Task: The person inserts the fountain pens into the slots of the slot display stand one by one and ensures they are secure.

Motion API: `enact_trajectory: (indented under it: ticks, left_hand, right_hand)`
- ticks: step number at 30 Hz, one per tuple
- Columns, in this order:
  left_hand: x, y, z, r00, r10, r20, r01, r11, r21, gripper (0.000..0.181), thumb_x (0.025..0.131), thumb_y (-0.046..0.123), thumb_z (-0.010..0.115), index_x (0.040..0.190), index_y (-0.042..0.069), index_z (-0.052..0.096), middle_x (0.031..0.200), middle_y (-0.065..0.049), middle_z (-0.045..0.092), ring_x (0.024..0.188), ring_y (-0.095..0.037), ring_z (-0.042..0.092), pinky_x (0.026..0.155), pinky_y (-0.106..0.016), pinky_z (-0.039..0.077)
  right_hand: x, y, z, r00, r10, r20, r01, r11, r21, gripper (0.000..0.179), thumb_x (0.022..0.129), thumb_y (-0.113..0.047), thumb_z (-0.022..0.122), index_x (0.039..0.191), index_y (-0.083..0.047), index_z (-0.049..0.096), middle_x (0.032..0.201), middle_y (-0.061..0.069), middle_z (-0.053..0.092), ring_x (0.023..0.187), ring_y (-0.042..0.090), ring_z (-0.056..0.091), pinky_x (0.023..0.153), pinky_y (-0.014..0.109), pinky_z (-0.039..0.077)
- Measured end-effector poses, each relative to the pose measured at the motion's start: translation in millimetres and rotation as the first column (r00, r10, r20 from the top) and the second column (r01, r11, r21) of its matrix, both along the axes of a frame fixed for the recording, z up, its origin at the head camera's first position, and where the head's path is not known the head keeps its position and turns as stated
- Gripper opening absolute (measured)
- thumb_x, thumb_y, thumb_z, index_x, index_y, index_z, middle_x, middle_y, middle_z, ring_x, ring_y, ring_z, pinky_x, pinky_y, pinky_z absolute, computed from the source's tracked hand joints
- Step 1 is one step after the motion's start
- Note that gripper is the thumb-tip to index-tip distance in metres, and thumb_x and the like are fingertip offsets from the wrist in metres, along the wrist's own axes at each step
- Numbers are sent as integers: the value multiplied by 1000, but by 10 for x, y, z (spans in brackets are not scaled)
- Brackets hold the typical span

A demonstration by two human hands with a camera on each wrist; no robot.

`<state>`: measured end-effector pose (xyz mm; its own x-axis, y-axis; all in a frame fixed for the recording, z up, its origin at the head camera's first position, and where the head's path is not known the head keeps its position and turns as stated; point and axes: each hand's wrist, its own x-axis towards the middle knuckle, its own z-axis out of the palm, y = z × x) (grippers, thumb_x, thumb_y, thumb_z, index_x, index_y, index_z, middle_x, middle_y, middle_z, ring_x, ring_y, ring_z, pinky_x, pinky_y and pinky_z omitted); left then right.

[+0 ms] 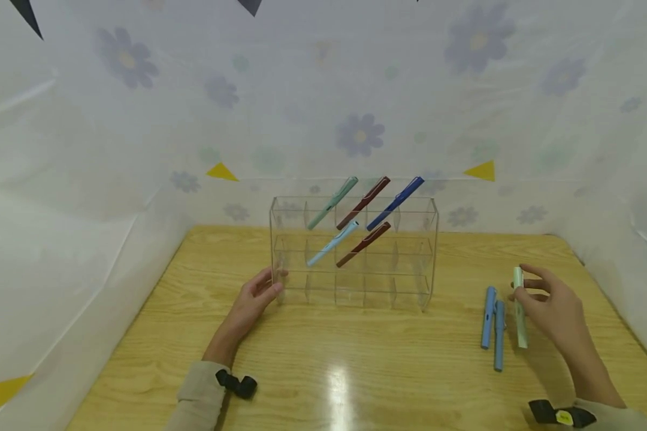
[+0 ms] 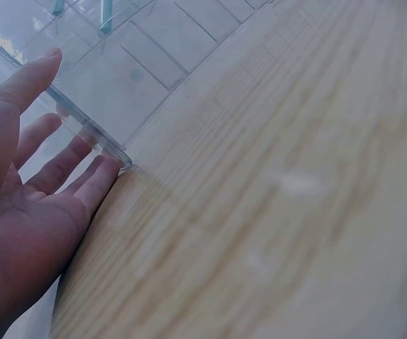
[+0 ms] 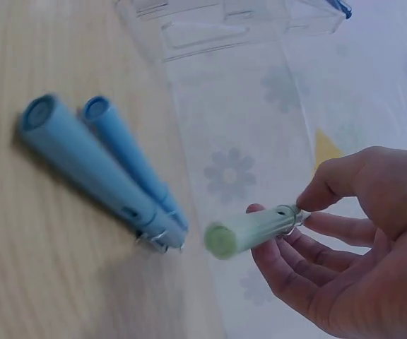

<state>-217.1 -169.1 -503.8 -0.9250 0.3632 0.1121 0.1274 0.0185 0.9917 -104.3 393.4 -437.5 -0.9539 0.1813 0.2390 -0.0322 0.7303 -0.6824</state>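
A clear acrylic pen rack (image 1: pixel 350 291) stands mid-table with several capped pens leaning in its upper two tiers. My left hand (image 1: pixel 256 297) holds the rack's left side, thumb at the front edge and fingers around the side panel; the left wrist view shows the fingertips at that panel's edge. Off to the right, my right hand (image 1: pixel 558 308) pinches a pale green pen (image 1: pixel 520 317) by its clip end, between thumb and fingers. Its plain end points down toward the table. Just left of it lie two blue pens (image 1: pixel 487 317), side by side.
In the top tier are a mint green pen (image 1: pixel 333 202), a dark red pen (image 1: pixel 363 203) and a dark blue pen (image 1: pixel 395 203). The middle tier holds a light blue pen (image 1: pixel 332 243) and another dark red pen (image 1: pixel 363 245). Flowered sheeting (image 1: pixel 302 131) encloses the table.
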Motion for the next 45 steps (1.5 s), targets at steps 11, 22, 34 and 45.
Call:
enact_trajectory:
  ticks: [11, 22, 34, 45]
  left_hand:
    - [9, 1, 8, 1000, 3, 6, -3, 1000, -18, 55, 106, 21, 61, 157, 9, 42, 151, -13, 53, 145, -28, 42, 103, -25, 46]
    - [14, -6, 7, 1000, 3, -1, -3, 1000, -18, 55, 106, 22, 60, 157, 11, 42, 151, -13, 53, 145, -29, 42, 102, -24, 46]
    - [8, -17, -15, 1000, 0, -4, 0, 999, -32, 54, 107, 23, 59, 157, 12, 43, 152, -12, 52, 146, -29, 41, 104, -25, 45]
    - [13, -12, 3, 1000, 9, 10, -8, 999, -41, 56, 106, 26, 61, 157, 13, 42, 150, -7, 54, 145, -24, 42, 104, -27, 45]
  right_hand:
    - [-104, -176, 198, 991, -26, -134, 7, 990, -142, 47, 106, -20, 56, 150, -5, 48, 96, -30, 62, 72, -4, 65, 56, 21, 54]
    - [-240, -377, 365, 971, 32, -238, -104, 949, -297, 46, 101, -4, 64, 146, -7, 54, 113, -1, 58, 78, 2, 73, 64, 22, 58]
    - [-345, -626, 627, 951, -43, -306, -116, 867, -484, 41, 98, -1, 67, 138, 7, 59, 116, 3, 53, 90, 6, 66, 66, 21, 58]
    - [-452, -894, 761, 902, -9, -432, -283, 744, -606, 36, 92, 8, 71, 127, 15, 64, 113, 14, 63, 84, 12, 73, 71, 26, 58]
